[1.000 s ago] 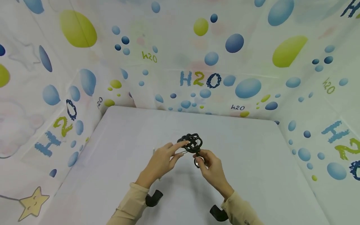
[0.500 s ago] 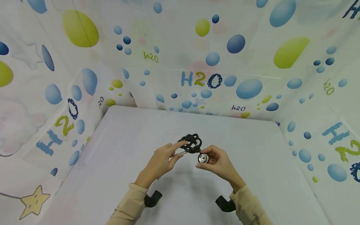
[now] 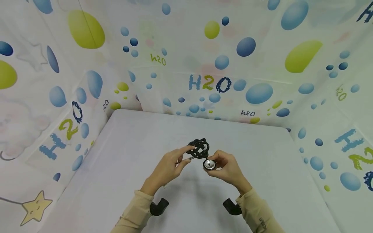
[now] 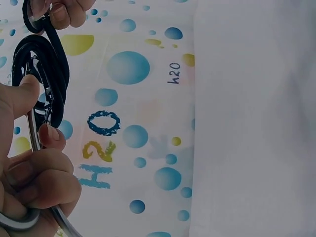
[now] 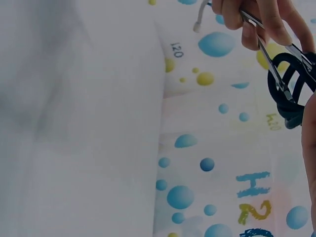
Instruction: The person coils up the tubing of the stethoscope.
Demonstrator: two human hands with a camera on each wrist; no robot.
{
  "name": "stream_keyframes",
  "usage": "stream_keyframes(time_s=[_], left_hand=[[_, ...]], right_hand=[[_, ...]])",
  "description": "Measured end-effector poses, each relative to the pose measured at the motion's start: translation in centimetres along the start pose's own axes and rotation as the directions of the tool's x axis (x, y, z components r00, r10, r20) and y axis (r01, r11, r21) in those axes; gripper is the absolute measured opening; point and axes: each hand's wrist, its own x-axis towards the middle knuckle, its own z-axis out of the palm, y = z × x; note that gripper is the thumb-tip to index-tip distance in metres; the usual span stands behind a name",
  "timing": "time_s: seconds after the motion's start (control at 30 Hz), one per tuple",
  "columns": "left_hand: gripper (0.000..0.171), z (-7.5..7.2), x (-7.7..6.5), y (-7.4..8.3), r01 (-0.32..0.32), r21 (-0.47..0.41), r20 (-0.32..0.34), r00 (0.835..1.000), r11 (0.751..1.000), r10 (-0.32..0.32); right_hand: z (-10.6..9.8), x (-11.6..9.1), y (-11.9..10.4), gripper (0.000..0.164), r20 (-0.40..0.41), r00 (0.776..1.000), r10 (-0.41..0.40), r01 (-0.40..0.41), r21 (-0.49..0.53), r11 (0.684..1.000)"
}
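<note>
A stethoscope with its black tubing (image 3: 201, 141) wound into a knotted bundle is held up over the table between both hands. My left hand (image 3: 167, 166) grips the bundle and the metal ear tubes, index finger on the coil and thumb below. In the left wrist view the metal tubes pass through its curled fingers. My right hand (image 3: 228, 166) pinches the round silver chest piece (image 3: 209, 164) by its rim, with its flat metal side facing the head camera. One pale ear tip (image 5: 197, 26) sticks out beyond the left hand in the right wrist view.
The white tabletop (image 3: 131, 139) spreads below the hands. Behind and beside it hang white cloth walls (image 3: 180, 35) printed with blue and green drops and lettering. Black wrist mounts (image 3: 159, 207) stick out from both sleeves.
My right hand has shifted right and turned, so the chest piece's metal side now shows in full; lately it came slightly back left. The left hand keeps its hold on the bundle.
</note>
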Motion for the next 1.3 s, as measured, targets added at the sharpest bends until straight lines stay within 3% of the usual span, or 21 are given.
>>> stream_keyframes(time_s=[0.17,0.37,0.6,0.7,0.8,0.97,1.1,1.3], left_hand=[[0.043,0.0,-0.2,-0.3,-0.011,-0.028,-0.033,0.999,1.0,0.01],[0.044,0.1,-0.2,-0.3,-0.01,-0.035,0.017,1.0,0.999,0.011],[0.043,0.4,-0.6,0.3,0.073,0.008,0.136,0.988,0.997,-0.073],[0.043,0.7,-0.8,0.5,0.084,0.02,0.157,0.984,0.996,-0.087],[0.043,0.8,-1.0,0.5,0.091,0.018,0.137,0.986,0.996,-0.092],[0.045,0.7,-1.2,0.3,0.059,0.03,0.083,0.995,0.998,-0.061],[0.046,0.7,-1.2,0.3,0.032,0.041,0.062,0.997,0.999,-0.034],[0.046,0.8,-0.8,0.8,-0.034,0.131,0.027,0.999,0.991,0.031]], right_hand=[[0.1,-0.1,0.2,0.029,-0.055,0.998,0.022,-0.023,-0.011,1.0],[-0.2,0.0,-0.2,0.023,-0.074,0.994,-0.082,0.069,-0.164,0.984],[-1.0,1.0,-1.2,0.025,0.089,0.987,-0.137,0.16,-0.371,0.915],[-1.4,1.6,-1.8,0.023,0.172,0.983,-0.058,0.119,-0.373,0.92],[-1.6,2.2,-2.2,0.019,0.212,0.977,0.032,0.044,-0.344,0.938],[-1.5,2.1,-1.7,0.014,0.179,0.979,0.096,-0.04,-0.297,0.954],[-1.4,1.7,-0.8,0.015,0.134,0.985,0.105,-0.061,-0.295,0.953],[-0.7,1.7,-0.2,0.015,0.048,0.991,0.125,-0.107,-0.283,0.953]])
